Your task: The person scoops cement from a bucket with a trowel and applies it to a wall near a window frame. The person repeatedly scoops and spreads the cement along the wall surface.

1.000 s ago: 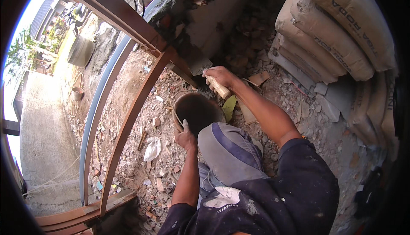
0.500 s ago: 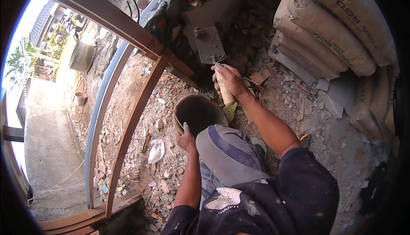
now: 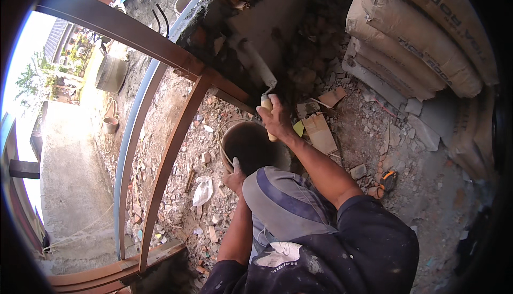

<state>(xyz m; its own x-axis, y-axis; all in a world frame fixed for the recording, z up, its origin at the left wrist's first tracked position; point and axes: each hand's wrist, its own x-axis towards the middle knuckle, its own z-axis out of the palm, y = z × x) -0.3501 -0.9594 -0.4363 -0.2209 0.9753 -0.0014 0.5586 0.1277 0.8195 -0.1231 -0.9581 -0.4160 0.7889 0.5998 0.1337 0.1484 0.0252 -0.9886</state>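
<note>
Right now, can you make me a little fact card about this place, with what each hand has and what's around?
Left hand: at the near left side of a bucket, thumb over its rim
Right hand: gripping a trowel by its pale handle
Trowel blade: pointing away from the person, near a grey wall; touching or not, I can't tell
Inside the bucket: too dark to tell
Ground: rubble, with a white plastic bag
Right side: stacked brown sacks
Near the right elbow: orange-and-black tape measure

One trowel [image 3: 262, 68], one dark bucket [image 3: 235, 134], one tape measure [image 3: 387, 181], one white plastic scrap [image 3: 203, 191] — sacks [image 3: 407, 45] several, exact count unclear.
</note>
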